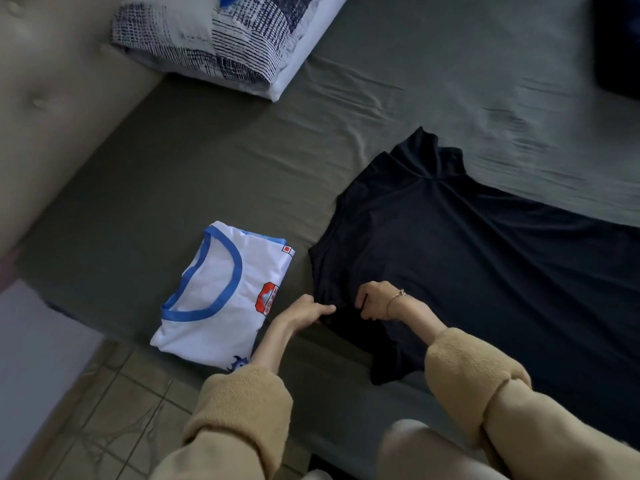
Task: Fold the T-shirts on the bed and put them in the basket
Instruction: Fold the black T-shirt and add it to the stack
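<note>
A black T-shirt lies spread flat on the bed, collar end toward the left, one sleeve pointing to the far side and one hanging near the front edge. My left hand pinches the fabric at the collar edge. My right hand, wearing a bracelet, grips the cloth just beside it. A folded white T-shirt with blue collar trim and a red badge lies to the left of the black one, near the bed's front edge. No basket is in view.
The bed has a grey-green sheet. A patterned pillow lies at the back left against a padded beige headboard. A dark object sits at the far right. Tiled floor shows below the bed edge.
</note>
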A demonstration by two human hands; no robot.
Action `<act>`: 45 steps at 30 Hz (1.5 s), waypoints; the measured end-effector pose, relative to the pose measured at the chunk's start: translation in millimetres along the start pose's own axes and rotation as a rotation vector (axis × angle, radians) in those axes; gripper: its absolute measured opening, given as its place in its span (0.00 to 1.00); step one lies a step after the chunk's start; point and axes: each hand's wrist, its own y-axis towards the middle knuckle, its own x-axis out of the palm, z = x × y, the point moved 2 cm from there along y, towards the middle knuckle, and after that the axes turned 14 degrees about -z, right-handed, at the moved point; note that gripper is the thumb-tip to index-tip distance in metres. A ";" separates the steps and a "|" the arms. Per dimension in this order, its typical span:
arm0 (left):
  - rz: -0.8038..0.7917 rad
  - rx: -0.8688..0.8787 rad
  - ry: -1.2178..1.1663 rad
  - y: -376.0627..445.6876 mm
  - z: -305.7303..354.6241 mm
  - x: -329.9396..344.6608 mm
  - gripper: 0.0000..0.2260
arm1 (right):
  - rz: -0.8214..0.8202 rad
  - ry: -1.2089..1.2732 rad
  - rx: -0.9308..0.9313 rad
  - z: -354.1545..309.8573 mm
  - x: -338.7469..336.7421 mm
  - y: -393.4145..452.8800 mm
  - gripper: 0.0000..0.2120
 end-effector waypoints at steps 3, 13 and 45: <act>0.054 -0.001 -0.066 -6.0 -5.5 2.9 0.21 | -0.047 -0.069 0.046 -0.9 3.0 -8.3 0.10; -0.037 0.074 -0.261 -25.4 -32.2 33.2 0.18 | -0.141 -0.061 0.091 1.6 39.9 -31.5 0.10; 0.006 -0.033 -0.025 -41.2 -47.7 46.5 0.24 | -0.141 1.157 0.331 51.3 88.1 -34.8 0.07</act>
